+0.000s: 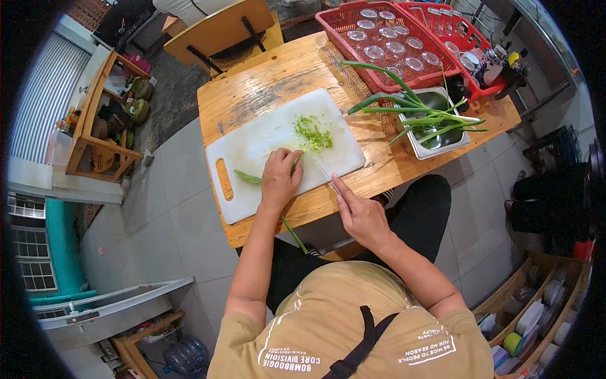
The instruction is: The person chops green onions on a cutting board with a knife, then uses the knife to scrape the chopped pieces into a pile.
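Observation:
My left hand [281, 176] is closed over green onion stalks on a white cutting board [246, 140]. One green end [247, 177] sticks out to its left, and a long leaf [294, 234] hangs down past the table's near edge. In my right hand [358, 211] is a knife [322, 168], its blade angled up and left, close to the fingertips of my left hand. Just beyond the blade lies a loose pile of chopped green onion [313, 133]. Uncut green onions [435, 117] rest across a metal container at the right.
The metal container [440, 151] stands on the wooden table [303, 66] right of the board. Behind it, a red crate [341, 47] holds several upturned glasses, beside a second red crate [470, 39]. A wooden chair [218, 35] stands at the table's far side.

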A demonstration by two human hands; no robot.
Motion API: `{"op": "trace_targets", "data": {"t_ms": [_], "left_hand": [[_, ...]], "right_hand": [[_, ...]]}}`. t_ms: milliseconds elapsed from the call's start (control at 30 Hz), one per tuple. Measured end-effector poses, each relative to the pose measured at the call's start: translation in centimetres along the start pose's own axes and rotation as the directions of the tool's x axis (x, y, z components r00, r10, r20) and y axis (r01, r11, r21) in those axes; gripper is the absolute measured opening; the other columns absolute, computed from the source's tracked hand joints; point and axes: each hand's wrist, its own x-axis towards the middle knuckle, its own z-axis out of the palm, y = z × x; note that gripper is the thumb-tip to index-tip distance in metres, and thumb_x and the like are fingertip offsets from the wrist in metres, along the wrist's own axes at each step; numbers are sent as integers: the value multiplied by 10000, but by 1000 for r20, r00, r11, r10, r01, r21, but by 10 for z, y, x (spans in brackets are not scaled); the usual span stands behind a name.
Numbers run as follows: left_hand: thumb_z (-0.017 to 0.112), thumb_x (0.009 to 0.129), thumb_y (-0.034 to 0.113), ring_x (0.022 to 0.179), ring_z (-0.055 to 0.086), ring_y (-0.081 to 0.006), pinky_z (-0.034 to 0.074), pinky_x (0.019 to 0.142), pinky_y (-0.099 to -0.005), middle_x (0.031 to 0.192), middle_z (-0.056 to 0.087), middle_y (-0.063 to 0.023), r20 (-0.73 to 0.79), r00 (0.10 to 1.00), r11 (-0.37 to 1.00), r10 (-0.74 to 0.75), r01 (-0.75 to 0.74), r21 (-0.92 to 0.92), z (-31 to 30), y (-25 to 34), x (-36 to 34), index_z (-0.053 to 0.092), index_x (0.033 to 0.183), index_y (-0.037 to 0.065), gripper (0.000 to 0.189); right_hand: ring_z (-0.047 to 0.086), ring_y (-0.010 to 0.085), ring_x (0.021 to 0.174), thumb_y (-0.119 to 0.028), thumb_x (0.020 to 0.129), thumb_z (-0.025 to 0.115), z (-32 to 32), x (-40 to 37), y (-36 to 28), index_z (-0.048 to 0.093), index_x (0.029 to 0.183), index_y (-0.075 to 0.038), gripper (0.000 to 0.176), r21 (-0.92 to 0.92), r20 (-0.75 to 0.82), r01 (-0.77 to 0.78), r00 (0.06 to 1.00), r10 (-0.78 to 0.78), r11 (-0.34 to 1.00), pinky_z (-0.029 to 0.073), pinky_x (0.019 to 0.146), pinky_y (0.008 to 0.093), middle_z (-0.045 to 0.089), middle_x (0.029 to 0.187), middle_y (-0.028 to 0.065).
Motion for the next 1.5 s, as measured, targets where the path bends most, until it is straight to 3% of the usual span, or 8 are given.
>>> {"op": "trace_targets", "data": {"t_ms": [100, 200, 500, 933, 1033, 1100, 1300, 1500], "left_hand": [[732, 945, 90, 1035, 646, -356, 539, 921, -452, 1068, 666, -153, -9, 1000, 1000, -9, 9, -8, 1, 1, 0, 755, 1180, 52, 239], [735, 941, 88, 1031, 647, -353, 541, 916, -450, 1063, 668, -155, -19, 1000, 1000, -20, 20, 0, 2, 3, 0, 766, 1157, 44, 224], [746, 927, 87, 987, 646, -356, 547, 880, -452, 1031, 671, -147, -34, 999, 1000, -1, 1, 3, 3, 3, 1, 779, 1125, 41, 206], [754, 910, 90, 976, 646, -333, 546, 870, -444, 1018, 676, -128, -60, 998, 1000, 1, 0, 10, 7, 2, 0, 791, 1086, 55, 183], [748, 914, 82, 992, 652, -343, 547, 883, -445, 1031, 682, -137, -52, 999, 1000, -10, 10, 6, 5, 3, 1, 791, 1082, 41, 178], [749, 914, 82, 989, 651, -343, 547, 882, -443, 1030, 683, -135, -56, 998, 1000, 4, -3, 11, 5, 2, 1, 792, 1080, 38, 177], [756, 903, 90, 958, 639, -316, 541, 846, -438, 1006, 679, -100, -82, 997, 1000, 10, -10, 0, 5, 4, 1, 799, 1076, 69, 179], [751, 914, 86, 991, 644, -342, 545, 886, -444, 1028, 683, -135, -43, 999, 1000, -19, 19, -1, 5, 4, 1, 789, 1067, 30, 167]], "right_hand": [[704, 409, 668, -207, 1089, 611, 9, 7, -1, 530, 1613, -195, 531, -14, 16, 7, 1000, -7, 1000, 560, 654, 517, 692, 729, 214], [711, 365, 660, -226, 1094, 598, 18, 12, 2, 531, 1610, -169, 524, -58, 39, 33, 999, -31, 998, 578, 624, 503, 725, 790, 180], [706, 380, 632, -222, 1094, 578, 27, 7, 2, 511, 1621, -144, 537, -171, 95, 7, 995, 9, 985, 579, 597, 501, 712, 730, 169], [697, 404, 621, -217, 1103, 583, 13, -8, 7, 494, 1628, -151, 537, -17, 70, -72, 995, 73, 997, 558, 599, 533, 698, 720, 207], [693, 413, 618, -219, 1103, 584, 22, 3, 5, 493, 1630, -152, 538, 35, -21, 16, 1000, -16, 999, 556, 603, 538, 697, 724, 220], [695, 415, 628, -223, 1102, 584, 25, 10, 3, 491, 1631, -143, 542, -2, 62, -27, 998, 27, 1000, 560, 615, 541, 708, 757, 229], [703, 411, 648, -219, 1098, 584, 30, 17, 4, 480, 1639, -140, 557, -35, 74, -21, 997, 23, 999, 567, 621, 536, 720, 790, 213], [706, 395, 639, -218, 1093, 591, 33, 14, 2, 477, 1642, -146, 566, -124, 100, -36, 994, 49, 992, 574, 610, 526, 729, 791, 201]]}}
